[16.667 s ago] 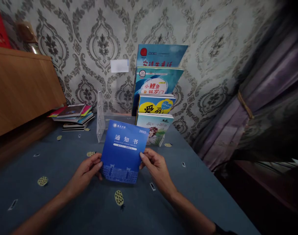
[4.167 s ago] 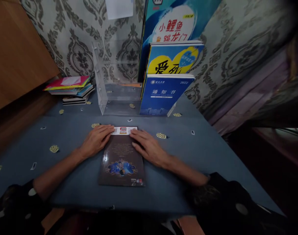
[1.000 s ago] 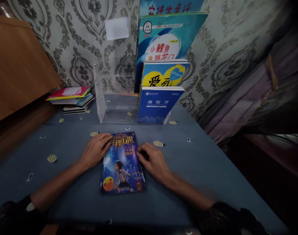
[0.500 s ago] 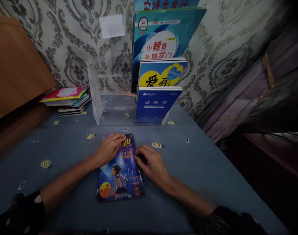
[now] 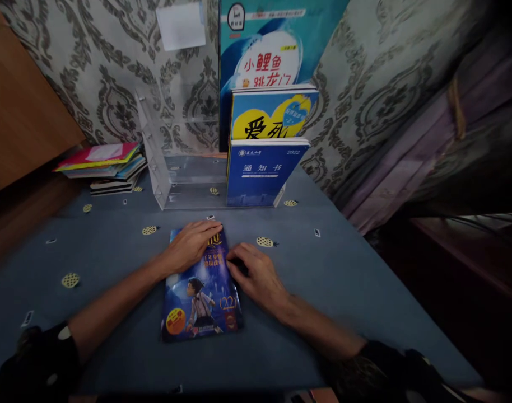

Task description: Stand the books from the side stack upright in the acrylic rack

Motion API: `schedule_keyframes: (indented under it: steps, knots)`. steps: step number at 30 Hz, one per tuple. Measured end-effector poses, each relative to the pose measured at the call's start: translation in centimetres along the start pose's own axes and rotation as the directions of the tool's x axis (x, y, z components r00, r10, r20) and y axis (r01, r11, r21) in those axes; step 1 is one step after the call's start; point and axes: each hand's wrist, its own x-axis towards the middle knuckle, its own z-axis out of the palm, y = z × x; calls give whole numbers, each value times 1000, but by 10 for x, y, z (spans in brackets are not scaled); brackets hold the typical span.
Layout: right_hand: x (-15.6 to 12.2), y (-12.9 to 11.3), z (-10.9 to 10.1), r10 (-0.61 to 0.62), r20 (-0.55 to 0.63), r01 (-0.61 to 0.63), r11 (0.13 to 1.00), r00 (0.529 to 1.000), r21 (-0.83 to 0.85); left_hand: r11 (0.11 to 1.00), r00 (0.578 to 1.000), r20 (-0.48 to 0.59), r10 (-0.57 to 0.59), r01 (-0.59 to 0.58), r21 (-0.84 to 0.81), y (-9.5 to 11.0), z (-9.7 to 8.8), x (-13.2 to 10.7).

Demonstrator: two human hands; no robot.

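Observation:
A blue book (image 5: 203, 302) with a cartoon child and the number 22 on its cover lies flat on the table. Across its upper left part rests my left hand (image 5: 191, 245), fingers stretched out flat toward the top right corner and covering some of the title. At the book's right edge is my right hand (image 5: 256, 274), with fingers curled and thumb and forefinger tips together on the edge. How much of the book they pinch is hard to see.
Behind the book stands a clear acrylic rack (image 5: 155, 151). Its right side holds several upright books, with a dark blue booklet (image 5: 262, 173) in front. A stack of books (image 5: 108, 168) lies at the back left, near a wooden panel (image 5: 24, 106). A curtain (image 5: 407, 168) hangs right.
The view has tilted slightly, so the rack and books appear higher and further left. My left hand's fingertips now reach nearer the book's top right corner; my right hand stays at its edge.

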Motion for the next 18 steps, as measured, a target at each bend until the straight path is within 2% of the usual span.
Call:
schedule_keyframes:
  steps: [5, 9, 18]
  knots:
    - [0, 0, -2, 22, 20, -22, 1000, 1000, 21, 998, 998, -26, 56, -56, -15, -2, 1, -1]
    - [0, 1, -4, 39, 41, -41, 998, 998, 50, 996, 997, -5, 76, -77, -37, -1, -2, 0]
    - [1, 2, -5, 48, 28, -50, 996, 998, 73, 990, 993, 63, 97, -90, -106, 19, -14, -11]
